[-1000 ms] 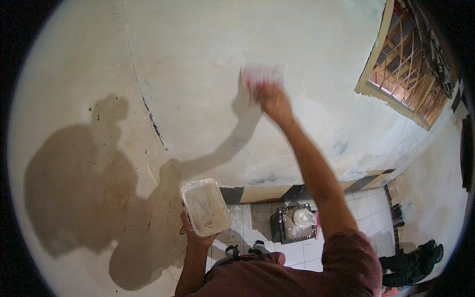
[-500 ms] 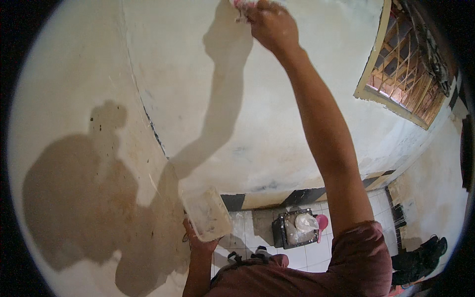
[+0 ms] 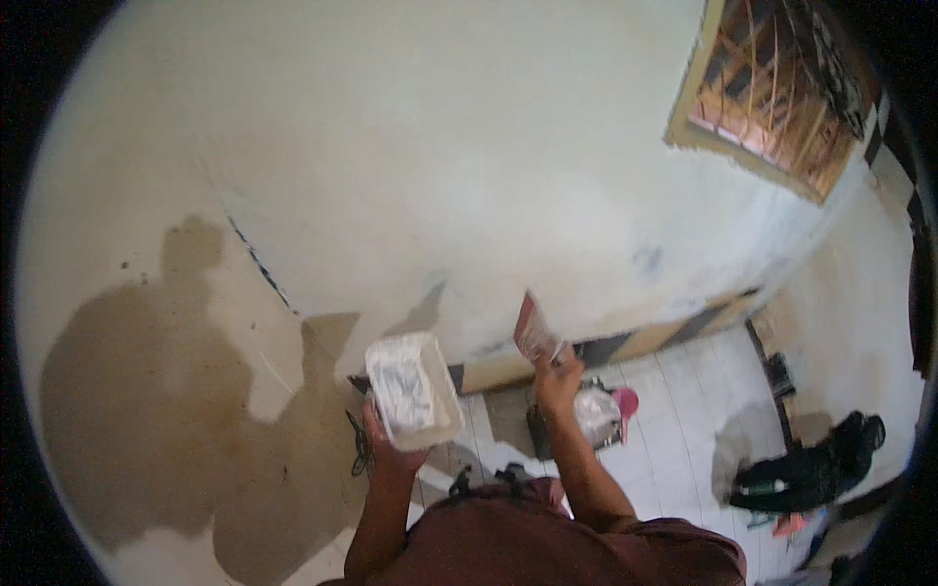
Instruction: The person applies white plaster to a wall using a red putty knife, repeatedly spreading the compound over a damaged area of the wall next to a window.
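Note:
My left hand (image 3: 393, 451) is closed on a whitish rectangular plastic tub (image 3: 447, 402), gripping it from below and the side. White putty (image 3: 405, 387) coats the tub's inside. To the right of the tub, my right hand (image 3: 559, 385) is wrapped round a putty knife (image 3: 532, 330) with a reddish, smeared, wide blade. The blade points up and stands in front of the lower wall; whether it touches the wall I cannot tell. The fingers round the knife's handle are slightly blurred.
The pale patchy wall (image 3: 440, 186) fills the view ahead, with a dark crack (image 3: 259, 259) at left. A latticed window (image 3: 767, 107) is at upper right. Below lie a white plastic bag (image 3: 596, 412) on a dark box, a pink dipper (image 3: 626, 401) and a tiled floor (image 3: 674, 400). Dark cloth (image 3: 811, 469) hangs right.
My right hand has come down from high on the wall to beside the tub, bringing the putty knife. The tub is tilted so its inside shows. The view has shifted.

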Demonstrator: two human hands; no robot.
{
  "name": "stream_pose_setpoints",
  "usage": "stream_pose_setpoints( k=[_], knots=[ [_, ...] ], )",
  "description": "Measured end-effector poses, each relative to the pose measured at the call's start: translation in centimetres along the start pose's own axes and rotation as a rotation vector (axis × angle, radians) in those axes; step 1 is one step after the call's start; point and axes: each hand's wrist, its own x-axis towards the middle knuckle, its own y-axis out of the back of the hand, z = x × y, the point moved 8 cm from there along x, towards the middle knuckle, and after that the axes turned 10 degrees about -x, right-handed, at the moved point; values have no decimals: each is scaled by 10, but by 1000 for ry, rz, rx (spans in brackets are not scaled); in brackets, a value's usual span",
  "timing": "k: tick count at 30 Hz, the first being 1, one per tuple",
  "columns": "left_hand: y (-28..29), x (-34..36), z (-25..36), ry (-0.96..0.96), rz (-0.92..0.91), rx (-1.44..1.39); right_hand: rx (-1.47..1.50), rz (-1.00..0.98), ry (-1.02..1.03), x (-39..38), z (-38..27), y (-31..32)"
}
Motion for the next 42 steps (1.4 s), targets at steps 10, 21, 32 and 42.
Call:
stream_pose_setpoints(
  k=[10, 21, 32, 42],
  knots=[
    [-66, 37, -119, 555, 265, -515, 574, -100, -400, 0, -14, 107],
    [-117, 42, -172, 567, 218, -339, -192, -340, -189, 18, 7, 116],
    [-145, 46, -207, 529, 285, -297, 124, -532, -315, 49, 40, 130],
    [-168, 49, -235, 691, 86, -751, 178, -686, 38, 73, 42, 148]
  ],
)
